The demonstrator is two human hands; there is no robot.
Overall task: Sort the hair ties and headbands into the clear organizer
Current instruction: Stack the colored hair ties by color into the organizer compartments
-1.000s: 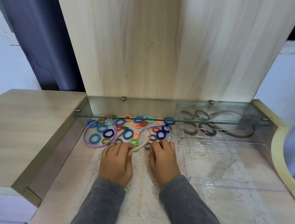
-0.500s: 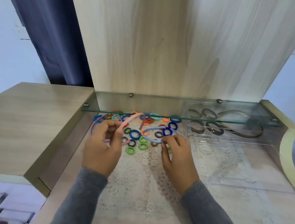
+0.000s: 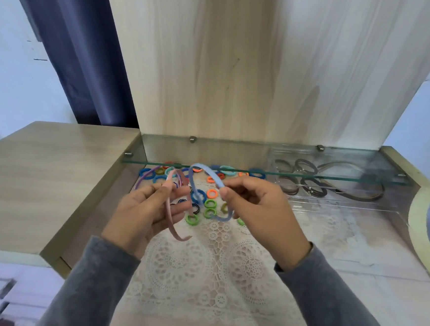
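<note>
My left hand (image 3: 146,214) pinches a pink headband (image 3: 172,225) and lifts it above the lace mat; a purple headband (image 3: 146,175) rises behind that hand. My right hand (image 3: 258,205) pinches a light blue headband (image 3: 209,174), also lifted. Below and behind both hands lie several small hair ties (image 3: 207,204) in green, orange, blue and teal. The clear organizer (image 3: 342,219) stands to the right; its back compartments hold dark hair ties (image 3: 304,167) and a dark headband (image 3: 360,195).
A glass shelf (image 3: 259,154) runs across the back above the far hair ties and the organizer's rear. A raised wooden surface (image 3: 42,176) borders the left. A white lace mat (image 3: 204,266) covers the table. A curved edge (image 3: 417,224) bounds the right.
Both hands have risen from the pile, each lifting a headband: pink in the left, light blue in the right. The purple headband left the table with the left hand.
</note>
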